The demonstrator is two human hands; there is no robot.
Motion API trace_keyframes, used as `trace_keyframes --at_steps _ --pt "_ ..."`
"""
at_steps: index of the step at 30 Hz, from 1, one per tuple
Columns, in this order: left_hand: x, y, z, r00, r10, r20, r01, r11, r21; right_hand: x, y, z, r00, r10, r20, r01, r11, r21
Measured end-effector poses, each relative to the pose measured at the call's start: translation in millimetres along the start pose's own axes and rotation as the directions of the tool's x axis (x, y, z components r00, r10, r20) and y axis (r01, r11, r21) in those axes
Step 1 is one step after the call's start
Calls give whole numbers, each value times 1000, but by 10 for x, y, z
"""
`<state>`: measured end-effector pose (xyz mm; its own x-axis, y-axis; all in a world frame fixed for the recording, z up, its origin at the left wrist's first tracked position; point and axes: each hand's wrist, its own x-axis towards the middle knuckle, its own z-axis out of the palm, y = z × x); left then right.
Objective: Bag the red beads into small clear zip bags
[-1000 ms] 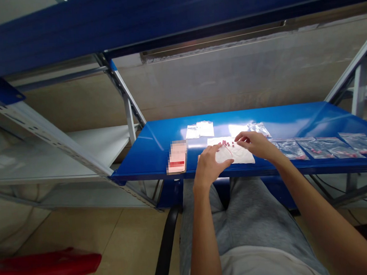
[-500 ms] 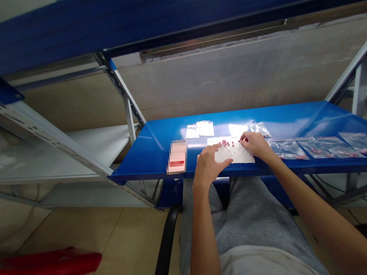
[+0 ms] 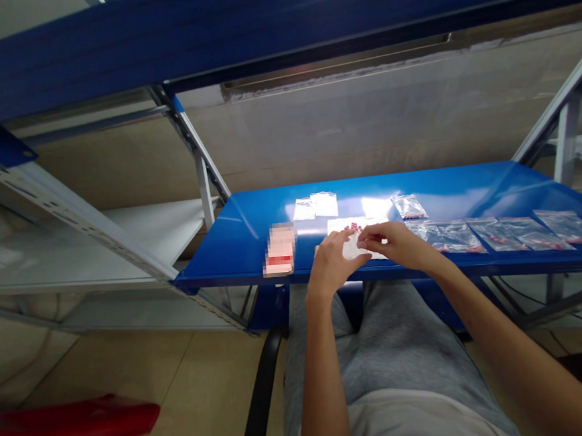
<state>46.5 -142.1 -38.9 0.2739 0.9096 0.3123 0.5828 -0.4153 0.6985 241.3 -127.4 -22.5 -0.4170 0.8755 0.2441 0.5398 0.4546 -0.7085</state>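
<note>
A white cloth [image 3: 339, 224] lies near the front edge of the blue table, with several small red beads [image 3: 353, 226] grouped on it. My left hand [image 3: 332, 258] rests over the cloth's left part, thumb and forefinger apart and curved around a bare patch. My right hand [image 3: 391, 242] is over the cloth's right part. Its thumb and forefinger are pinched together close to my left fingertips. What sits in that pinch is too small or hidden to make out. The thin red cord seen on the cloth earlier is mostly covered by my hands.
A phone [image 3: 279, 249] lies left of the cloth. Farther back are white packets [image 3: 324, 204]. Clear zip bags [image 3: 461, 237] holding red pieces line the right front, and another bag [image 3: 410, 206] lies behind them. A blue shelf beam [image 3: 276, 28] crosses overhead.
My right hand has moved left from the cloth's right side toward my left hand, its fingertips now pinched beside the left ones. The left hand has barely moved.
</note>
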Motion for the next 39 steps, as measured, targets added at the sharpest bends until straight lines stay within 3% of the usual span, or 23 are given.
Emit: trace_keyframes --at_steps 4,9,12,16,22,25,30,34,36,39 --pt "-6 -11 -13 1000 -14 18 14 1000 14 71 156 -51 997 39 -68 -46 994 -102" --pt "-18 -15 -35 1000 -16 -3 16 1000 17 219 617 -128 930 172 -326 -294 879 -376" --pt "-19 -13 -36 1000 -26 -9 26 999 28 289 802 -106 935 176 -307 -310 829 -466" --pt "-20 -9 -38 999 -32 -8 32 999 32 352 878 -44 948 204 -243 -304 802 -514" --pt "-29 -22 -50 999 -37 -9 37 999 37 402 846 -30 944 237 -229 -326 781 -534" --pt "-30 -30 -46 999 -37 -11 38 999 32 389 750 -81 941 232 -246 -324 824 -465" --pt "-20 -16 -34 1000 -25 -16 26 999 29 263 361 -94 993 87 -77 -98 982 -161" --pt "-13 7 -39 1000 -24 -5 24 999 25 161 34 14 1000 -27 10 27 1000 -4" --pt "-16 4 -46 1000 -25 -4 25 999 29 121 -18 54 999 -42 1 42 999 8" --pt "-25 -16 -57 1000 -20 -23 21 999 27 47 94 80 991 12 -130 -20 998 -59"
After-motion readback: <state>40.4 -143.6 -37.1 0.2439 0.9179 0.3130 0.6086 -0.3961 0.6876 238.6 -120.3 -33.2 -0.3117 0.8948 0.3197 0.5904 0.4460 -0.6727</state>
